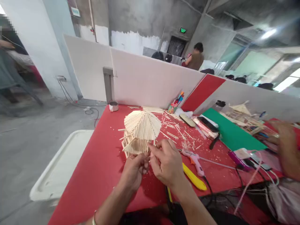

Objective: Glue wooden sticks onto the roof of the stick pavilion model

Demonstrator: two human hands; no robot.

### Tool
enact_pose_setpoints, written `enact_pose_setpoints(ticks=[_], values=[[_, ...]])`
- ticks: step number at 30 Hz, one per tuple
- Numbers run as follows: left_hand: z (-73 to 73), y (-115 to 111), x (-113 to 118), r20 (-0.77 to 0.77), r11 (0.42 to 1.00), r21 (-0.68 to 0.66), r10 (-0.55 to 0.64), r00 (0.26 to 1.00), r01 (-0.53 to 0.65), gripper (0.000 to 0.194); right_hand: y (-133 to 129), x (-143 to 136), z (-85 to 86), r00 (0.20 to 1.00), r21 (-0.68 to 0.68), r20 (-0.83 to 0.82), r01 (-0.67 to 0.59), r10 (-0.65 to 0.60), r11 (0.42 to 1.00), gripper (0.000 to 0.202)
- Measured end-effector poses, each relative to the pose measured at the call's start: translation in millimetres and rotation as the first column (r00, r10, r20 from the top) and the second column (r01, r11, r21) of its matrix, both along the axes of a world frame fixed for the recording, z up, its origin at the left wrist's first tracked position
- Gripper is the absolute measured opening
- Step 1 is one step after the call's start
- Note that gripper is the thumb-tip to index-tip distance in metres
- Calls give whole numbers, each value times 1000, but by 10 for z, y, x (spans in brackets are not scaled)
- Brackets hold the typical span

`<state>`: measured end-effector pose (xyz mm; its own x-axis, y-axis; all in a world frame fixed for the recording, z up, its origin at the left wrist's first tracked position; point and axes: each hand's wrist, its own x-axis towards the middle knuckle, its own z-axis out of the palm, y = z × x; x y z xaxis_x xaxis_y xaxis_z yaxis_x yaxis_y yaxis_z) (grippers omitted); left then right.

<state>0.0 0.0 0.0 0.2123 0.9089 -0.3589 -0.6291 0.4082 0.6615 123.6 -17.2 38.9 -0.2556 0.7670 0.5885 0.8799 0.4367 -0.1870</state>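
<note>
Stick model (142,126), left hand (134,168) and right hand (168,160) bent-fingered at near edge, grip unclear, bare tabletop (102,159) leftward.

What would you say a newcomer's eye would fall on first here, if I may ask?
It would likely be the pale, pointed-roofed wooden-stick model, mid-picture on the bright red tabletop, with the left hand and right hand at its near side. Next, perhaps, the pink plastic glue gun right of the right hand, then the flat green sheet farther right.
</note>
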Motion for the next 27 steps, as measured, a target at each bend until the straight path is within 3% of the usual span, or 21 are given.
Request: enact_pose_setpoints(ticks=[8,18,27], values=[[0,23,-34,44,999,-22,-25,999,26,22,12,-1,9,1000,-17,15,15,-14,1000,38],[-16,22,1,-23,994,95,-46,999,48,29,6,5,6,1000,-10,4,7,-7,1000,37],[2,16,18,-31,998,60,-22,999,24,31,1,-1,10,1000,-3,3,8,-8,1000,38]])
